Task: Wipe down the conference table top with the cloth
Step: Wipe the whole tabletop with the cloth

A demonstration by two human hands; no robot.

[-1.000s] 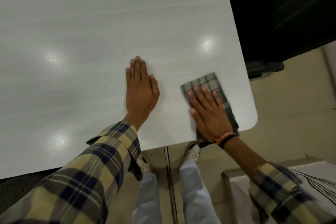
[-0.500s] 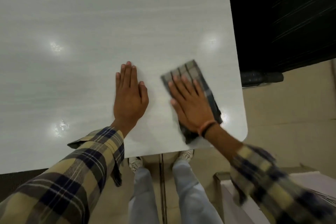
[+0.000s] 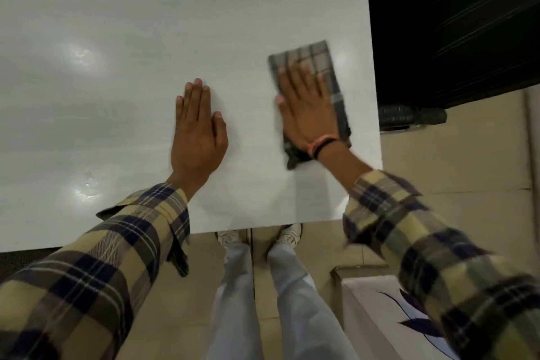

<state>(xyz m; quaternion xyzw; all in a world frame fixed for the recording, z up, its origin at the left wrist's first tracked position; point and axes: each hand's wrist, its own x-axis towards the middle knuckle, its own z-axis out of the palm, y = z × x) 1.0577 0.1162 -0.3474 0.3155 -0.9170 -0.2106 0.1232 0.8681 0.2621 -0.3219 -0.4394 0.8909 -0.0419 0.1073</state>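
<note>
**Flat palm drives a soft, light cloth**

Nearest, the left hand (image 3: 198, 131) lies flat and empty on the table top (image 3: 117, 38). Beyond, near the right edge, the right hand (image 3: 306, 108) presses straight-fingered on the limp checked cloth (image 3: 315, 58); it likely slides easily and bunches unless pressed mid-cloth.

The pale table top (image 3: 122, 38) lies bare and open to the far and left sides, giving a hand free passage there. The left hand (image 3: 197, 137), flat on the surface, stands just left of the cloth (image 3: 309, 58) under the right hand (image 3: 306, 109). To the right, the table edge is near, with a dark chair (image 3: 455, 23) beyond it
</note>
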